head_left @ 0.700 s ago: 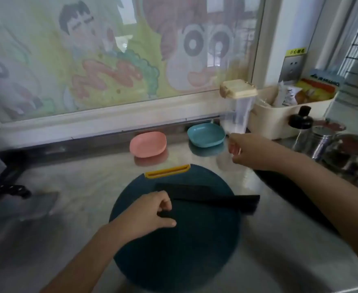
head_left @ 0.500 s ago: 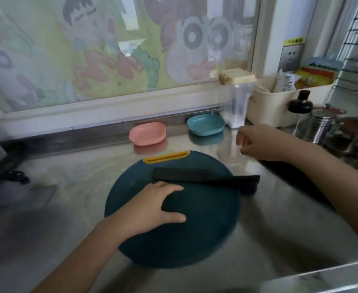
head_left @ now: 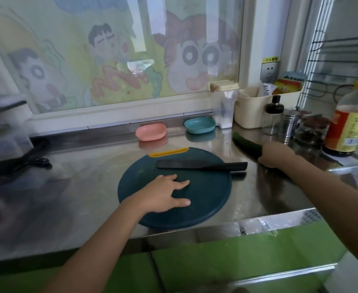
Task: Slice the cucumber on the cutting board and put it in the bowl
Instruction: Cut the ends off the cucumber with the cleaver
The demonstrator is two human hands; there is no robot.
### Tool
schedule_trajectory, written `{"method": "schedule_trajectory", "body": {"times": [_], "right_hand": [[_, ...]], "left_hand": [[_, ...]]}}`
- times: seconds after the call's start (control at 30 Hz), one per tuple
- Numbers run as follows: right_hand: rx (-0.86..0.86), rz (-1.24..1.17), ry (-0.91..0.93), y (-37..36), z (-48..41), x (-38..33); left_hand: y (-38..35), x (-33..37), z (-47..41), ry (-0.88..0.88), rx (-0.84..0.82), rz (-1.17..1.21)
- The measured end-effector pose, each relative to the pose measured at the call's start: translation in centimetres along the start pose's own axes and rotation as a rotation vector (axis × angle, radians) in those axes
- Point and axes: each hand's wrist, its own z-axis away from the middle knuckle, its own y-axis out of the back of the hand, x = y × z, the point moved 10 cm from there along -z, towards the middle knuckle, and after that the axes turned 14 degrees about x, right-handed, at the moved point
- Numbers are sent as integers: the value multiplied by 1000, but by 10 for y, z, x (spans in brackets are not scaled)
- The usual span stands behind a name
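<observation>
A: What is the left hand (head_left: 165, 195) doing?
B: It lies flat on the round cutting board (head_left: 205, 208), with its fingers straight and spread. It holds nothing. I think it is there to stop the board sliding.
A: And the black knife (head_left: 201, 164)?
B: It rests on the board just past those fingertips. Its handle sticks off the edge toward the other hand. Nobody touches it.
A: Where are the bowls?
B: A pink bowl (head_left: 150, 132) and a blue bowl (head_left: 199, 125) sit on the tabletop (head_left: 89, 182), farther out than the knife.
A: Where is the cucumber (head_left: 246, 145)?
B: It is off the board. The right hand (head_left: 277, 155) is wrapped around its near end, and the far end pokes out past the hand.
A: What comes next?
B: I think it should go over to the left hand and lie flat on the bare board, on the near side of the knife. Go slow, so it does not bump the handle or roll.
</observation>
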Motion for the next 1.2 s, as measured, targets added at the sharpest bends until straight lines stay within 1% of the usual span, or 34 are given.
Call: {"method": "schedule_trajectory", "body": {"times": [0.13, 0.27, 0.3, 0.37, 0.43, 0.5, 0.57, 0.63, 0.7, 0.8, 0.87, 0.93, 0.97, 1.0, 1.03, 1.1, 1.13, 1.2], "right_hand": [[53, -41, -14, 8, 7, 5], [97, -159, -6, 22, 8, 0], [133, -208, 6, 30, 9, -4], [198, -318, 54, 51, 15, -16], [234, -384, 117, 74, 28, -32], [266, -410, 217, 97, 43, -55], [305, -444, 328, 119, 62, -81], [344, -482, 417, 134, 80, -105], [386, -511, 451, 143, 91, -122], [409, -634, 461, 151, 98, -142], [391, -759, 513, 155, 100, -156], [371, -841, 560, 159, 99, -163], [362, -836, 564, 158, 95, -163], [353, -783, 562, 152, 90, -161], [331, -679, 563, 142, 84, -160], [243, -432, 568, 110, 73, -155], [184, -351, 570, 91, 69, -153], [67, -293, 565, 54, 66, -146]], "left_hand": [[0, 16, 8, -5, 14, -7], [13, 16, 5, 55, 8, 133], [19, 16, 2, 81, 50, 196], [38, 20, -6, 135, 194, 373], [56, 33, -13, 181, 292, 629], [72, 49, -21, 227, 339, 870], [97, 56, -28, 269, 445, 981], [121, 54, -30, 301, 567, 1042], [139, 48, -28, 319, 651, 1049], [162, 37, -23, 348, 697, 1017], [180, 25, -24, 373, 733, 1003], [196, 14, -26, 378, 722, 965], [201, 12, -29, 350, 681, 947], [202, 11, -32, 314, 621, 935], [201, 10, -33, 283, 555, 933], [188, 9, -34, 251, 423, 922], [180, 7, -33, 239, 369, 895], [162, 4, -33, 208, 279, 795]]}}
